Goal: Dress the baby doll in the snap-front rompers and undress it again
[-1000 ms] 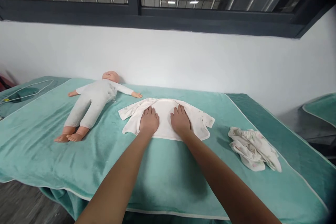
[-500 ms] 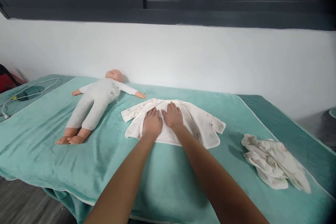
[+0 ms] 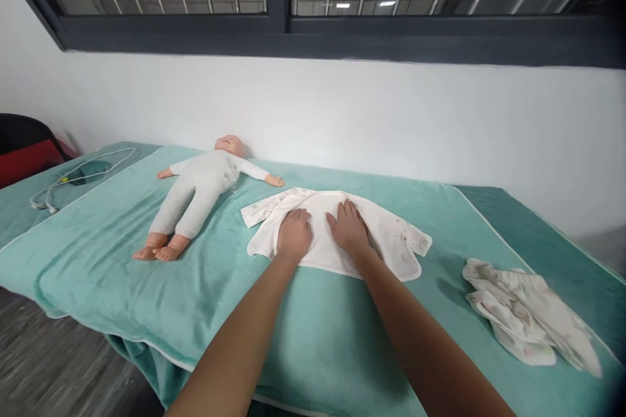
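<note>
A small white baby shirt (image 3: 323,254) lies opened out on the teal bed cover (image 3: 313,332), its sleeves spread to both sides. On its left half rests my left hand (image 3: 295,234), palm down with fingers stretched. My right hand (image 3: 348,227) is flat on the right half, its fingers pointing away from me and slightly apart. Between the two hands the cloth looks smooth. Left of the shirt a baby doll (image 3: 203,186) in a white body suit lies on its back, one arm reaching close to the shirt's left sleeve.
Crumpled patterned baby clothes (image 3: 528,313) lie at the right. A white cable (image 3: 112,155) is looped at the far left, near a red and black bag-like item (image 3: 29,156). Behind the bed rise a white wall (image 3: 352,117) and a dark window frame (image 3: 342,39).
My hands have moved apart over the shirt, the right one sliding rightward. The cloth between them shows more. The whole view has shifted a little.
</note>
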### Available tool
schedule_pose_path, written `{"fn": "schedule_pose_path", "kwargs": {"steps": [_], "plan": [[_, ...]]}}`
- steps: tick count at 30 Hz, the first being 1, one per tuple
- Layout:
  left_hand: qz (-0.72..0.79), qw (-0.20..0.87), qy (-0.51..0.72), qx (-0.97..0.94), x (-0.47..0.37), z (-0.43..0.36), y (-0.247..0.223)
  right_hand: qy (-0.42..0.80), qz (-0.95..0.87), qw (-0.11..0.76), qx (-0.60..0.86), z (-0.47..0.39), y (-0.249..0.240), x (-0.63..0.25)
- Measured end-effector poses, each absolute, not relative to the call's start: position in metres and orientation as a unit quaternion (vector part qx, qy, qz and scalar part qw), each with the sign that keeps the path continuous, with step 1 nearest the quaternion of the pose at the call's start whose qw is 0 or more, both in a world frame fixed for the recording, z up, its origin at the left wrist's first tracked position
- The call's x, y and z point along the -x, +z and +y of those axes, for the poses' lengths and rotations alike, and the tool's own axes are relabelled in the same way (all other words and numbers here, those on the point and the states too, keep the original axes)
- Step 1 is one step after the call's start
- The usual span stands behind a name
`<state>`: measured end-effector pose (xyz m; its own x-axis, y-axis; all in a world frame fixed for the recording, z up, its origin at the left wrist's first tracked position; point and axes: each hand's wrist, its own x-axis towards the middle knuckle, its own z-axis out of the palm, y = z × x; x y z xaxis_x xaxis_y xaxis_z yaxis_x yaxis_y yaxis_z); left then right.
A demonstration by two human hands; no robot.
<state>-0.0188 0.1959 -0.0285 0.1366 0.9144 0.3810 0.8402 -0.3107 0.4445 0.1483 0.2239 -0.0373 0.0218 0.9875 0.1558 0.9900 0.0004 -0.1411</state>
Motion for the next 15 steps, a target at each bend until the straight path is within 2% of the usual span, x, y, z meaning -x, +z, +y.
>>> {"fn": "schedule_pose_path", "kwargs": {"steps": [6, 11, 15], "plan": [[0.636, 0.027, 0.364, -0.679, 0.058, 0.178, -0.020, -0.013, -0.697, 0.105, 0.709, 0.222, -0.034, -0.147], [0.783, -0.011, 0.285, -0.552, 0.120, 0.170, -0.032, -0.025, -0.720, 0.104, 0.686, 0.217, -0.029, -0.144], [0.776, -0.039, 0.249, -0.578, 0.141, 0.171, -0.041, -0.025, -0.739, 0.101, 0.665, 0.214, -0.027, -0.141]]}}
